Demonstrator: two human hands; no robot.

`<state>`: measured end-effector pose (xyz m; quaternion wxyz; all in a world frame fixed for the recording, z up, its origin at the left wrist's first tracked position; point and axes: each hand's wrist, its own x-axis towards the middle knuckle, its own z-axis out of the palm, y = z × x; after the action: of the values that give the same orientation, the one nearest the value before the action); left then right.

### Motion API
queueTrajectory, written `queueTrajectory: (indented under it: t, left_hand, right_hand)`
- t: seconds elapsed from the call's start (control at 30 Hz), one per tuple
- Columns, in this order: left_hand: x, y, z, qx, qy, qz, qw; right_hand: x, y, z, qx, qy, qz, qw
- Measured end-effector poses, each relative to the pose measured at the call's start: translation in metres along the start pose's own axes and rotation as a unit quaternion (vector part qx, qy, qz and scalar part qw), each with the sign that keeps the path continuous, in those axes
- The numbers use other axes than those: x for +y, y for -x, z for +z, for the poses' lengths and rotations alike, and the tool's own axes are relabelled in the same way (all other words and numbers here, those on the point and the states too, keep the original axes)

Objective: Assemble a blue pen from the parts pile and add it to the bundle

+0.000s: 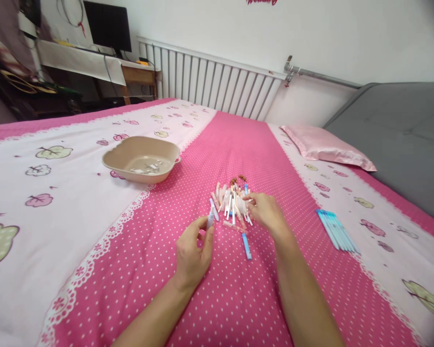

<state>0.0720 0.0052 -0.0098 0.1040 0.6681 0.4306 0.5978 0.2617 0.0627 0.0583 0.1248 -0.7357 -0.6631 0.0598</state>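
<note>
My left hand (194,250) is closed round a pale blue pen part (210,218), held upright between thumb and fingers. My right hand (265,211) reaches into the right side of a pile of pen parts (231,205), its thumb and index finger together; what they grip, if anything, I cannot make out. White sticks, pinkish clear tubes and a few blue pieces make up the pile. Small brown pieces (233,181) lie at its far edge. Nearer to me, a blue pen cap or barrel (246,246) rests on the pink dotted bedspread (238,299).
A beige plastic basin (141,176) with some small white and grey pieces inside stands at the left. On the right lies a row of light blue pens (336,231). Beyond are a pink pillow (325,147), a grey headboard (394,125) and a desk with a monitor (108,26).
</note>
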Motion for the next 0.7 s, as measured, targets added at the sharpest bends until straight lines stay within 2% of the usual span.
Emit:
queueTrajectory:
  t: [0.2,0.37,0.47,0.53,0.6,0.7]
  left_hand:
    - [0.001,0.0,-0.001,-0.002,-0.001,0.005,1.0]
    - [0.0,0.0,-0.001,0.001,-0.005,0.011,1.0]
    - [0.0,0.001,0.0,-0.001,-0.008,0.013,1.0]
    - [-0.001,0.001,0.0,-0.002,-0.008,0.015,1.0]
    - [-0.001,0.001,0.0,-0.003,-0.011,0.015,1.0]
    - [0.0,0.001,-0.001,-0.003,-0.017,0.017,1.0]
  right_hand:
    - [0.002,-0.003,0.007,-0.036,0.012,0.008,0.999]
    - [0.008,-0.01,0.018,-0.003,0.021,0.004,1.0]
    - [0.017,-0.022,0.033,0.048,0.008,-0.047,0.998]
    - [0.022,-0.031,0.046,0.086,-0.016,-0.112,0.99]
    - [0.026,-0.037,0.06,0.099,-0.03,-0.145,0.984]
    - [0.029,-0.043,0.075,0.1,-0.034,-0.157,0.982]
